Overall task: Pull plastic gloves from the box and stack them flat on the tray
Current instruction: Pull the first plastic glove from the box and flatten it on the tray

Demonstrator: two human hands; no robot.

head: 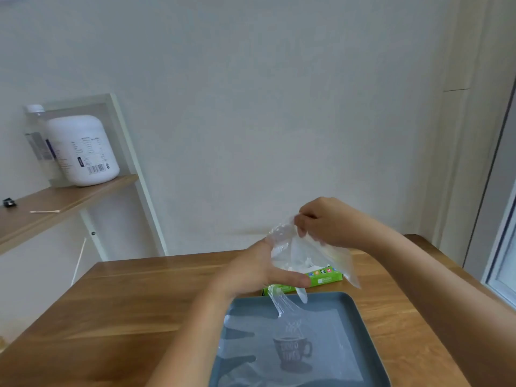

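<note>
A clear plastic glove (304, 252) hangs in the air above the green glove box (325, 279), which lies on the wooden table just behind the tray. My right hand (332, 224) pinches the glove's upper edge. My left hand (259, 269) holds its left side, thumb stretched out toward the box, and a twisted strip of the plastic trails down toward the tray. The blue-grey tray (351, 305) sits near the front with a coffee-cup print. Clear gloves (251, 347) lie flat on it.
The wooden table (134, 308) stands against a pale wall. At the left a wooden shelf (55, 202) holds a white jar (83, 152), a clear bottle, a cotton swab and a small black item. A window frame runs down the right edge.
</note>
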